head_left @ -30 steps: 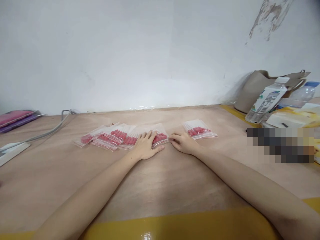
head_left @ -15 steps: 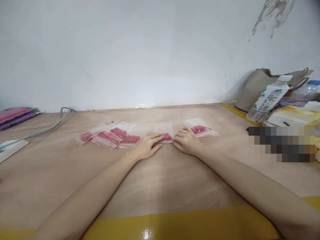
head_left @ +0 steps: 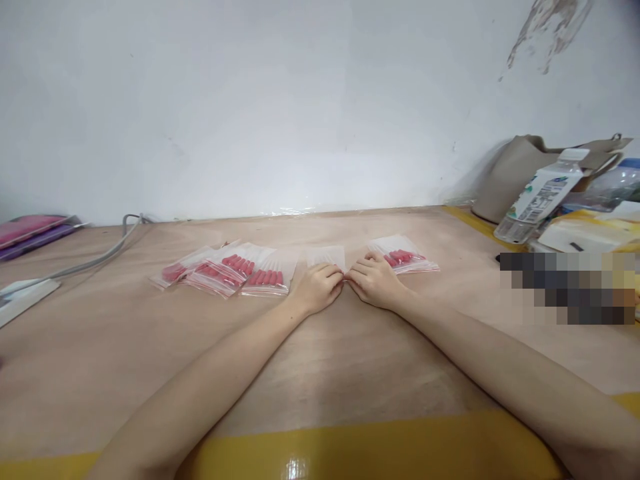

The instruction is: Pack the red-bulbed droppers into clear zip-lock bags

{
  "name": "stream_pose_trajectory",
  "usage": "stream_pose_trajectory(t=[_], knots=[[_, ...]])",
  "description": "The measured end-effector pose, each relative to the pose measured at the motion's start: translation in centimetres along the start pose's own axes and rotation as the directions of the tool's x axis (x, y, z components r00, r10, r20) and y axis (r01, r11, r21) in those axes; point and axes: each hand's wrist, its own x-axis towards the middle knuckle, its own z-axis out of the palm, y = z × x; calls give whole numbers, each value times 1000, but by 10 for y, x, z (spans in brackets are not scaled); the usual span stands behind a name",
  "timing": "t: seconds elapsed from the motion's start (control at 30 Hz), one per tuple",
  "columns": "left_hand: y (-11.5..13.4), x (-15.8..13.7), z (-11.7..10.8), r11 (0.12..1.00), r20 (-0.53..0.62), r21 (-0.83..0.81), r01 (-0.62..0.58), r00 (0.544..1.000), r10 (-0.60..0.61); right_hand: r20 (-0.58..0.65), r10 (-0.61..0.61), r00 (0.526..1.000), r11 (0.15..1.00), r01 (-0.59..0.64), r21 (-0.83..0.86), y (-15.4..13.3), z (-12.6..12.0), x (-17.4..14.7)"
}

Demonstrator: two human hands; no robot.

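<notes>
My left hand (head_left: 320, 288) and my right hand (head_left: 374, 280) meet at the near edge of a small clear zip bag (head_left: 326, 255), each pinching that edge with closed fingers. Pale thin stems show in the bag's far part; its near part lies hidden under my fingers. To the left of my left hand lies another zip bag (head_left: 267, 278) holding red-tipped pieces with pale stems. Several similar bags (head_left: 213, 270) overlap farther left. Just beyond my right hand is one more zip bag (head_left: 400, 255) with red pieces in it.
A grey cable (head_left: 95, 259) runs along the table's left side, near pink and purple packets (head_left: 40, 233). On the right a plastic bottle (head_left: 543, 193) leans by a taupe bag (head_left: 505, 180). Yellow tape (head_left: 350, 443) borders the near table edge. A wall rises behind.
My left hand has slid right along the bag's near edge and closed, its fingertips now close to my right hand's. The red tips in that bag have become covered. My right hand stays put.
</notes>
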Motion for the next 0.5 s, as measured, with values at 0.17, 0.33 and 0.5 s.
stream_pose_trajectory(t=[0.17,0.33,0.5], knots=[[-3,0,4,999,-32,46,-20,999,22,-47,60,997,997,-58,46,0,-3,-3],[-3,-3,2,997,-46,77,-30,998,34,-30,54,998,998,-53,44,0,-5,-3],[0,1,1,987,-20,138,-86,996,90,-21,33,999,998,-32,45,0,-4,0]])
